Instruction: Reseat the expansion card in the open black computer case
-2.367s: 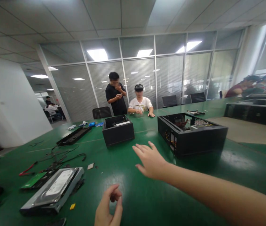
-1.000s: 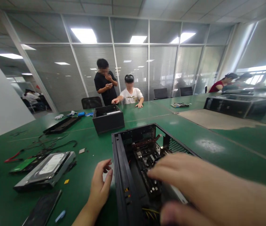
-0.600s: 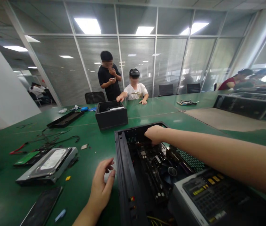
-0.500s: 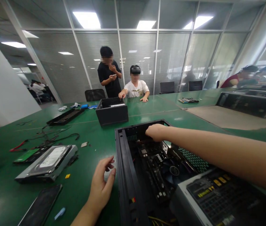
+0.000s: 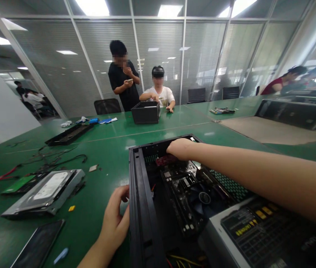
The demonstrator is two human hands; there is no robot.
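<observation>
An open black computer case (image 5: 139,193) lies in front of me with its insides exposed. My right hand (image 5: 180,149) reaches over it to the far end, closed around a red circuit card (image 5: 167,160); its fingertips are hidden. Nearer to me inside are the motherboard (image 5: 184,182), a round cooling fan (image 5: 202,199) and a power supply (image 5: 269,230) with a printed label. My left hand (image 5: 116,216) is against the case's left side, thumb and fingers apart and curved, its fingertips partly out of sight. Yellow wires (image 5: 184,260) show at the bottom.
On the left lie a hard drive (image 5: 50,188), a black phone-like slab (image 5: 39,243), a small blue piece (image 5: 61,256), a yellow bit (image 5: 72,208) and loose cables (image 5: 70,159). Across the table a person in white touches a black box (image 5: 146,113); another stands alongside.
My left hand has moved against the case's side. The red card now shows beneath my right hand. Across the table, the black box has shifted away toward the seated person.
</observation>
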